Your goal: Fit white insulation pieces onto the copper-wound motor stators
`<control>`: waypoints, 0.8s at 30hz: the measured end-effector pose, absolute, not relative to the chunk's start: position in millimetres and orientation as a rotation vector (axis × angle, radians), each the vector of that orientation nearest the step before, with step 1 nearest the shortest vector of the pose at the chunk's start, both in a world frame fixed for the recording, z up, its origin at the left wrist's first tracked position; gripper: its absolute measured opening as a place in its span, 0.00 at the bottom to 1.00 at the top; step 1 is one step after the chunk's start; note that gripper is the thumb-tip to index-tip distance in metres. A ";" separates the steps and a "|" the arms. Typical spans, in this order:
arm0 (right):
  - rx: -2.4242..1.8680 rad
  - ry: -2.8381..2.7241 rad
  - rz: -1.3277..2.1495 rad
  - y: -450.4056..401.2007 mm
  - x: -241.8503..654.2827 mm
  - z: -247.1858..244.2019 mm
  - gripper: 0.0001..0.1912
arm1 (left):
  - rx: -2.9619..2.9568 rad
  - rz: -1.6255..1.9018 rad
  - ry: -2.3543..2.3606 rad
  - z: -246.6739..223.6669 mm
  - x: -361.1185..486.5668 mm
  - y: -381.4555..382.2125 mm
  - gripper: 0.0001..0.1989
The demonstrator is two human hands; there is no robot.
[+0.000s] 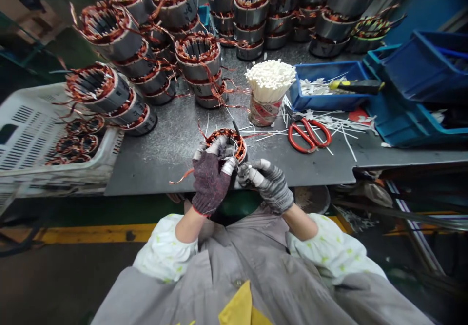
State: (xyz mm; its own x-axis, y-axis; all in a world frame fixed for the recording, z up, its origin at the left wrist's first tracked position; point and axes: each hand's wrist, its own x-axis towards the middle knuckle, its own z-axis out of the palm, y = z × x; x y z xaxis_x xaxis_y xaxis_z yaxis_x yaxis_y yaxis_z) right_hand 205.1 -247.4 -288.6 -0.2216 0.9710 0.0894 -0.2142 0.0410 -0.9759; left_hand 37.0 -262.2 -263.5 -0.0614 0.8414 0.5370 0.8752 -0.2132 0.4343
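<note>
A motor stator [239, 145] with copper windings sits near the table's front edge. My left hand [213, 172], in a dark purple knit glove with white-wrapped fingertips, is closed on its near left side, fingers over the winding. On the right side of the stator, my right hand [267, 181], in a grey glove with taped fingertips, is pinched together. A small white end shows at its fingertips; the rest of what it holds is hidden. Just beyond stands a bundle of thin white sticks [269, 78] in a round container [263, 110]. Red-handled scissors [310, 134] lie to the right.
Stacked wound stators [199, 64] stand at the left and back. A white crate [25, 125] holding copper-wound parts is at the left. Right of the sticks are a blue tray [329, 101] with a yellow-black tool [356, 87], loose white strips [343, 125] and blue bins [413, 125].
</note>
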 end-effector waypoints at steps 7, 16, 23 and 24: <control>-1.078 -1.235 1.433 -240.0 203.6 -274.3 0.17 | -2.314 -1.091 -1.604 -257.5 33.6 -261.5 0.12; -1.130 -1.795 0.896 -223.1 209.1 -284.5 0.12 | -2.432 -1.022 -1.539 -252.1 27.9 -266.5 0.12; -1.276 -1.989 0.510 -231.5 202.0 -271.6 0.12 | -2.366 -0.982 -1.671 -256.1 34.8 -265.2 0.12; -1.256 -1.951 0.481 -233.8 203.2 -267.0 0.09 | -2.341 -0.998 -1.702 -256.4 37.0 -264.7 0.12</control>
State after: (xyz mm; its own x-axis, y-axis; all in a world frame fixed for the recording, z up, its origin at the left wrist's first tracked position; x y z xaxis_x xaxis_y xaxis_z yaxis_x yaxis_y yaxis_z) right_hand 203.2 -233.8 -267.0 -0.2344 0.8905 0.3899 0.6074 0.4474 -0.6564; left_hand 37.0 -264.7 -256.4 0.1707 0.8226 0.5424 0.8750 -0.3796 0.3004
